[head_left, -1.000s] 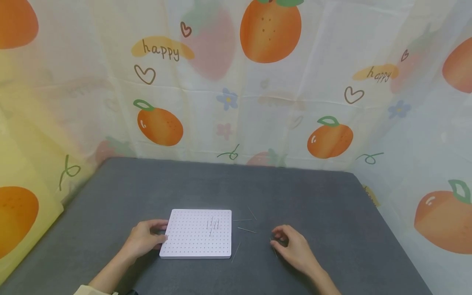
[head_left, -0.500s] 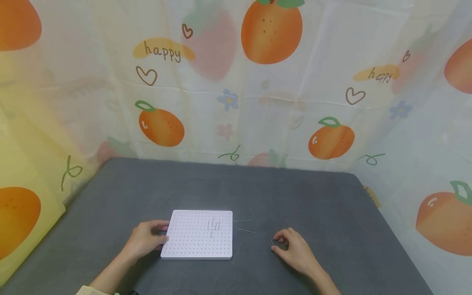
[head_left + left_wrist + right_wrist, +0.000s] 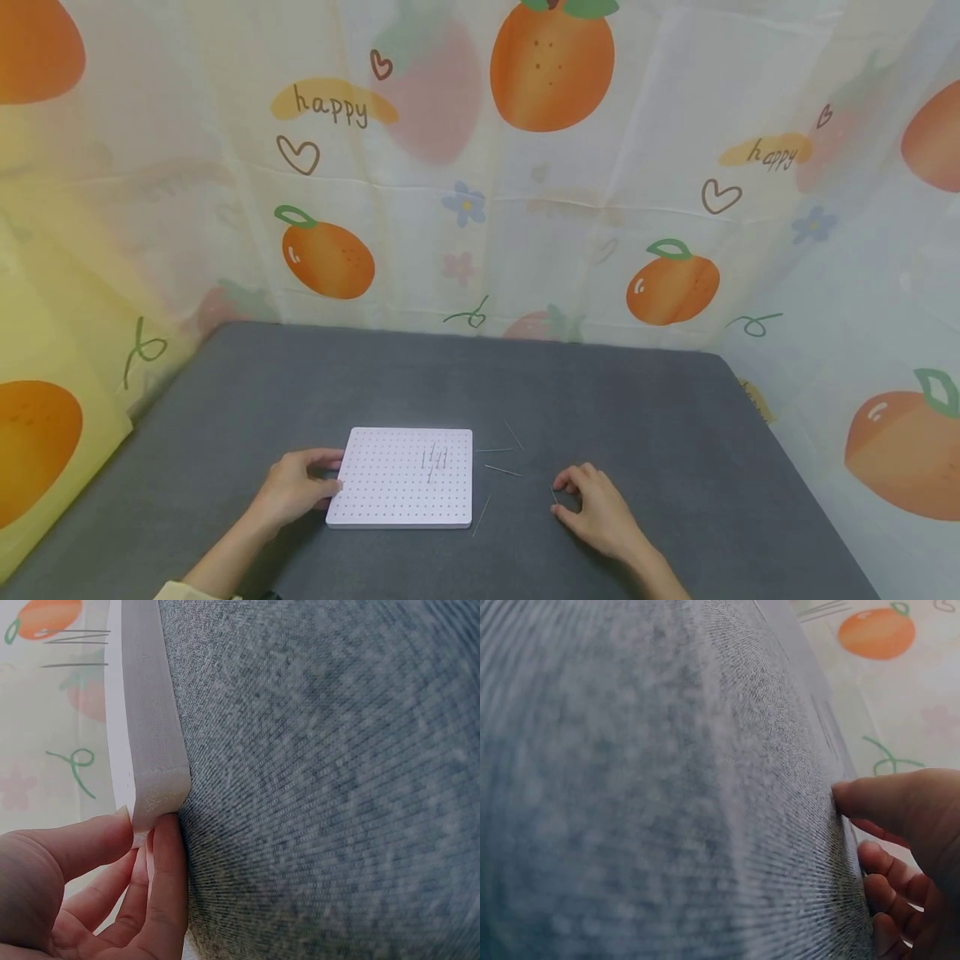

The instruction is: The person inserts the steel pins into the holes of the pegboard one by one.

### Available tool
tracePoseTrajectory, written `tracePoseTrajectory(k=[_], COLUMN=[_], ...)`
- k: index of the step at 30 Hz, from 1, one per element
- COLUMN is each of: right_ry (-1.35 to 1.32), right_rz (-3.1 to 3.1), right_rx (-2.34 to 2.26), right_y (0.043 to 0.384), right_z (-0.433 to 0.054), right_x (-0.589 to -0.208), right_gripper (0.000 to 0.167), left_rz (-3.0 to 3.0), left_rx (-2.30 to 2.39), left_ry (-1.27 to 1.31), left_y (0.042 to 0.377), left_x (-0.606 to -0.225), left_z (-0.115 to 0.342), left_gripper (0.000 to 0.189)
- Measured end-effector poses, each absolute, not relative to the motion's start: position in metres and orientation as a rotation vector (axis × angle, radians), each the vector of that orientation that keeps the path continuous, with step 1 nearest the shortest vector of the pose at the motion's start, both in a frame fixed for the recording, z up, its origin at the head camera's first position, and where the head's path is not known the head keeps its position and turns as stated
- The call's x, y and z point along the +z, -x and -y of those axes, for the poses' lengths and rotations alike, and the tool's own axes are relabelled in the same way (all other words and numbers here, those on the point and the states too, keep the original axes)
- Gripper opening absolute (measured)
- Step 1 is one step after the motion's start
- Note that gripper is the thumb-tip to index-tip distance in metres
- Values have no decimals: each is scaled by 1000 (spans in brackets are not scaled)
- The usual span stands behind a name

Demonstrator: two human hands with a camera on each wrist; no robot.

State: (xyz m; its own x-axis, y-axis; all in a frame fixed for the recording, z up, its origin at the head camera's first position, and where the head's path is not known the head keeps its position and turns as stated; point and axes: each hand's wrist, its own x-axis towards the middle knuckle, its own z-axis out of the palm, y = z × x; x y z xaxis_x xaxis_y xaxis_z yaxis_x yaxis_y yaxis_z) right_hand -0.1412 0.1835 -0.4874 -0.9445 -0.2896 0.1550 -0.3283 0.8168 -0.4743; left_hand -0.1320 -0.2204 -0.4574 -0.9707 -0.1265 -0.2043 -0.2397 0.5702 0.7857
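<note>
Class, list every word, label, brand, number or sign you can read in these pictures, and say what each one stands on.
"happy": on an orange-yellow patch printed on the fabric backdrop, left half of the head view.
"happy": on a second such patch, right half.
Too small to read: dark marks on a yellowish patch by the table's right edge.
No lettering shows on the white board.

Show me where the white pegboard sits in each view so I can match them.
Head: the white pegboard is in the lower part, left of center.
Left wrist: the white pegboard runs edge-on from the top, left of center, down to the left hand.
Right wrist: only a pale strip of it, at the top, right of center.
Shared landmark: the gray tabletop.
</note>
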Motion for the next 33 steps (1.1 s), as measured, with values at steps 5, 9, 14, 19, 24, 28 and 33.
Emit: tracePoseTrajectory(k=[5, 9, 14, 19, 24, 28, 33], right_ry=[-508, -508, -492, -502, -517, -457, -345], right_rz=[2907, 2899, 2899, 2887, 2854, 2849, 2871], right_rx=[836, 825, 797, 818, 857, 913, 960], right_y=[142, 144, 146, 148, 148, 148, 146], right_z=[-182, -181, -181, -181, -182, -182, -181], right_x=[-485, -484, -484, -485, -487, -488, -487], right_gripper=[24, 23, 24, 26, 25, 21, 18], left_rz=[-2671, -2666, -2669, -2667, -2664, -2669, -2672], left_rx=[1359, 1363, 1367, 1370, 1371, 1366, 1370], left_ry=[313, 313, 311, 314, 314, 311, 294], left_y=[132, 132, 132, 132, 132, 132, 132], left_x=[-457, -457, -457, -458, -459, -459, -459], left_z=[221, 221, 220, 220, 221, 221, 221], left_gripper=[46, 46, 46, 46, 46, 46, 46])
